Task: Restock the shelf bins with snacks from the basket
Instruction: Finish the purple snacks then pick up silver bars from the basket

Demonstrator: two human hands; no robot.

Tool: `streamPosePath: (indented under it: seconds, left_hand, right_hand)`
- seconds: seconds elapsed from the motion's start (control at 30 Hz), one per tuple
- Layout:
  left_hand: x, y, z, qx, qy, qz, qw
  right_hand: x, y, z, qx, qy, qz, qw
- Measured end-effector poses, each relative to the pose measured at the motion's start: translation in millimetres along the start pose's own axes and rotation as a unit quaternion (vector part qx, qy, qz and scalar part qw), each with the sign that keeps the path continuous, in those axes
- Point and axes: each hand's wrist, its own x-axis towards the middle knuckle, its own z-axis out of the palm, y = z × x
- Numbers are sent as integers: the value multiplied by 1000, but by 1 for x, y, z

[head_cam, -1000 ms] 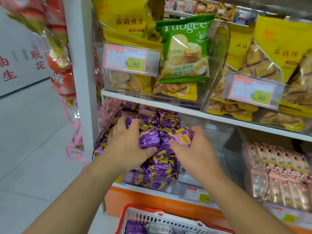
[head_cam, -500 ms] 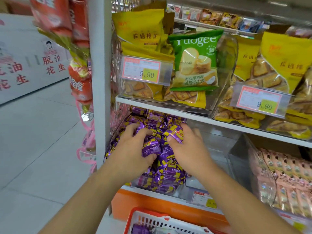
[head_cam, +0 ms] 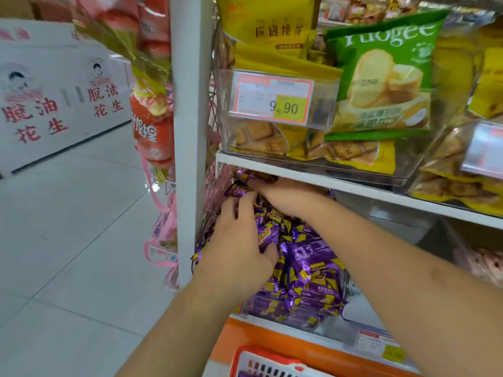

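Basket (head_cam: 246, 360), red-rimmed, sits below the shelf's front edge at bottom of view, above it the left hand (head_cam: 239, 248) presses spread fingers on heaped purple snack packs (head_cam: 307, 270) in the clear bin (head_cam: 351, 311), and farther in the right hand (head_cam: 283, 194) reaches under the upper shelf board (head_cam: 353, 183), its grip not discernible.

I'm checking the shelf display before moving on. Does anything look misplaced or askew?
Yes: one green snack bag stands tilted in the upper clear bin, which otherwise holds yellow biscuit bags. It looks like the wrong product there.
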Motion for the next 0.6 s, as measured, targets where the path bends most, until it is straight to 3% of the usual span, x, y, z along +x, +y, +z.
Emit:
streamPosePath:
  seconds: [0.17,0.33,0.47,0.6]
  left_hand:
    - [1,-2,3,1,5,-2,1000]
    - [0,-4,1,-7,5,0,1000]
    - [0,-6,2,-9,-2,0,1000]
    - [-2,-7,0,-22,-3,-1,1000]
  right_hand:
    - [24,-6,18,17,-16,-7,1000]
    - [31,3,25,-162,15,-41,986]
    - [23,12,21,-109,5,-69,992]
    - [14,24,20,-87,48,-85,991]
